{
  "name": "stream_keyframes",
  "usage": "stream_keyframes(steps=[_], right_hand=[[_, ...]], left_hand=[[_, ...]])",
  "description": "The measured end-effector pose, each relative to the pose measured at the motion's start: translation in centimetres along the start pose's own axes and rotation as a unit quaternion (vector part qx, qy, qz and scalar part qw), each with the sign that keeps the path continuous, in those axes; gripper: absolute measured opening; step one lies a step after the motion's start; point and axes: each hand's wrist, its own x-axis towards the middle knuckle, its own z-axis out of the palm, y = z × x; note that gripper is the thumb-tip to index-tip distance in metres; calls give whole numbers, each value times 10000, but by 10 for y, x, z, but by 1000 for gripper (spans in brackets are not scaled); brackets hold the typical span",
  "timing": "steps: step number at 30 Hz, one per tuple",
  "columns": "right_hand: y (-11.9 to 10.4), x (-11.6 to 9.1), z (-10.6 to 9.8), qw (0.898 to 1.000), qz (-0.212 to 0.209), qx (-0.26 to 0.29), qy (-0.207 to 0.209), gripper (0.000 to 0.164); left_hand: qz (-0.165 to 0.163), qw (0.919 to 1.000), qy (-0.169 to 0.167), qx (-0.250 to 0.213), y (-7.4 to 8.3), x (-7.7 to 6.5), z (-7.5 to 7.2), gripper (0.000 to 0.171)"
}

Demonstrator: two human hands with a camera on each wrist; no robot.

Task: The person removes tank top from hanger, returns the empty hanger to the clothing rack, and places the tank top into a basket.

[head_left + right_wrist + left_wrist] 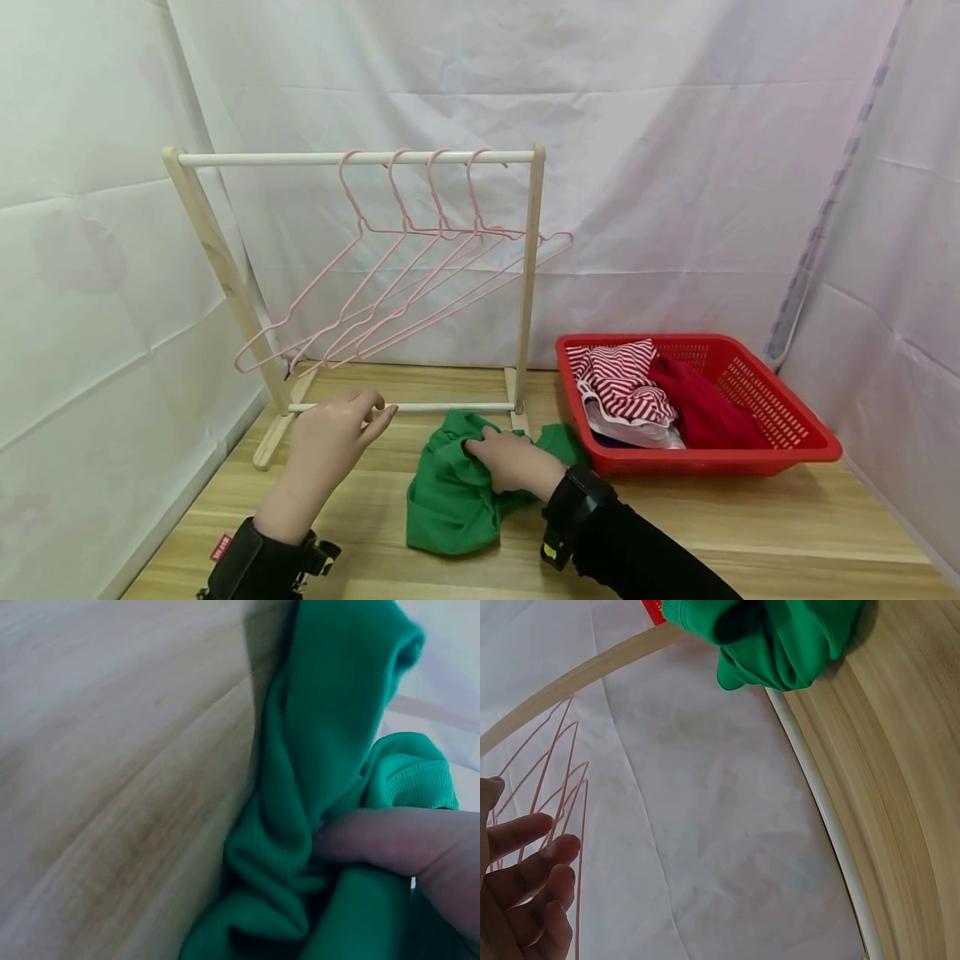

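A crumpled green garment (450, 508) with ribbed trim lies on the wooden table in front of the rack. My right hand (513, 461) grips its upper part; in the right wrist view the thumb (382, 838) presses into the green folds (330, 697). To the left, my left hand (337, 433) hovers near the rack's lower bar, holding nothing, its fingers loosely bent. The left wrist view shows those fingers (532, 870) apart from the green cloth (795, 645).
A wooden rack with a white top rail (262, 159) stands at the back, several pink hangers (397, 200) on it. At the right, a red basket (795, 417) holds a red-and-white striped garment (622, 379) and a dark red one (705, 408). White sheets (675, 208) enclose the table.
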Motion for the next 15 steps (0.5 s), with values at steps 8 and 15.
stream_keyframes(steps=[8, 15], right_hand=[[16, -2, -4, 9966, -523, 544, 325, 50], [26, -7, -13, 9910, -467, 1236, 201, 54]], left_hand=[[13, 9999, -61, -142, 2, 0, 2, 19], [3, 9997, -103, -208, 5, 1, 2, 19]])
